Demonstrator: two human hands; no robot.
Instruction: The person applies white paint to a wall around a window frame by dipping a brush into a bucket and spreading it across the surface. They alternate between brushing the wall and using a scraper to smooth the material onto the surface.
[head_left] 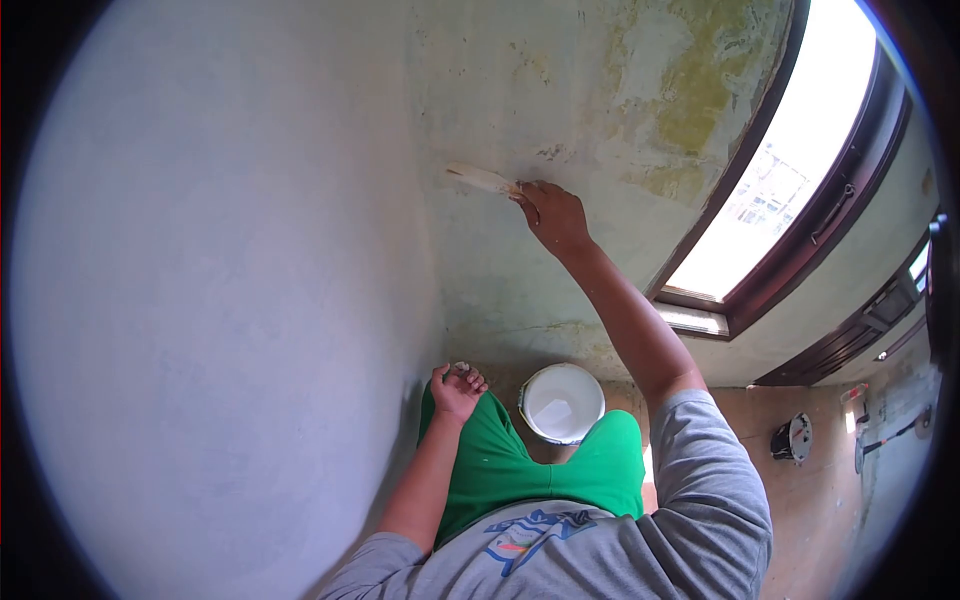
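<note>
Floor [800,520]: bare, brownish.
Bucket [562,403]: white, open, on floor btw knees.
Can [792,438]: dark, on floor, well apart, R side.

The brush [482,179] is flat and pale, smeared with whitish paint. It lies almost level against the stained wall [600,90] at about twelve o'clock in the view, bristles toward nine o'clock, handle end toward three o'clock, gripped in the right hand [550,212].

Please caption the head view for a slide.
Right hand holds pale flat paintbrush against stained greenish wall; left hand on knee.
</note>
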